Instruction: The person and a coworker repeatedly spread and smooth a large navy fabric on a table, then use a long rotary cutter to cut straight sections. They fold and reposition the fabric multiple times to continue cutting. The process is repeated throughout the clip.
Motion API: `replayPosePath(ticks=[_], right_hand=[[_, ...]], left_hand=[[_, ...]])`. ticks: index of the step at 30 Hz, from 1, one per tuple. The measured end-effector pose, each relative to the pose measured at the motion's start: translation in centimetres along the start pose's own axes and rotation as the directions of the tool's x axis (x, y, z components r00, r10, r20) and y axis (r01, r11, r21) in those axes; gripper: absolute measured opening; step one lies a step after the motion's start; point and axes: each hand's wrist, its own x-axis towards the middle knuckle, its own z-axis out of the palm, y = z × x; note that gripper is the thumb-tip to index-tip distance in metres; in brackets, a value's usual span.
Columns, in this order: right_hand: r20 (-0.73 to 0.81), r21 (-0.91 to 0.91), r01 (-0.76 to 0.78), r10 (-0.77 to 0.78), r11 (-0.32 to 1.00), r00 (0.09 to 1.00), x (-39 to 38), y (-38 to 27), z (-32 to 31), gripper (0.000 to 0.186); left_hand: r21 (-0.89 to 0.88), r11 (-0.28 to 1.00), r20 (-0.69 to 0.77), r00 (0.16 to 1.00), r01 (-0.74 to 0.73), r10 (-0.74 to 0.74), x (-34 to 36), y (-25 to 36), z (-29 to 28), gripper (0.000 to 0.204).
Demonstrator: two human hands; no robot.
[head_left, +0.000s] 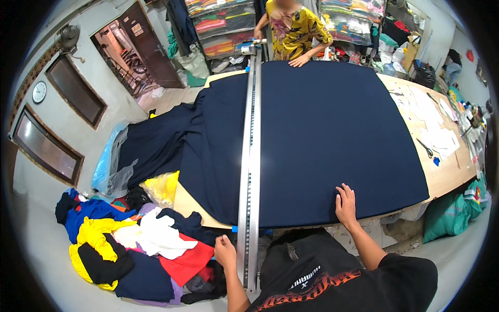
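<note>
Navy fabric (332,140) lies smooth across the table, and its left part runs in folds toward a plastic wrapper. Across it, from the far edge to the near edge, stretches a long metal rail (251,145) with a row of holes. My right hand (345,205) rests on the fabric near its front edge, fingers spread. Just left of the rail's near end is my left hand (225,251), its fingers curled; whatever they may hold is hidden. At the far end a co-worker in a yellow patterned top (296,28) has one hand by the rail's handle (251,49) and the other on the fabric.
A heap of mixed garments (125,255) lies at the near left, beside a yellow plastic-wrapped bundle (162,187). Scissors (424,147) and white paper pieces (442,140) lie on the table's right end (403,96). A green sack (452,216) stands below it.
</note>
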Motion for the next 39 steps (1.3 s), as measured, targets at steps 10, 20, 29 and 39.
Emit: replayPosePath(ticks=[10,20,29,39], right_hand=[[0.300,-0.247,-0.047,0.122,0.968,0.946,-2.0,1.8,2.2,0.076],[0.484,-0.209,-0.029,0.129,0.978,0.866,-1.6,1.0,1.7,0.088],[0.715,0.592,-0.571,-0.043,0.570,0.698,5.0,-7.7,-3.0,0.073],[0.339,0.774,-0.454,0.315,0.441,0.886,8.9,-10.4,-8.5,0.056]], left_hand=[[0.315,0.932,0.116,0.967,0.182,-0.228,12.6,3.3,11.6,0.080],[-0.093,0.991,0.090,0.990,-0.095,0.104,14.8,3.3,12.6,0.049],[-0.876,0.449,0.039,0.902,-0.176,0.429,2.2,24.5,5.5,0.040],[-0.772,0.610,0.635,0.167,0.177,0.755,-7.5,27.6,10.8,0.057]])
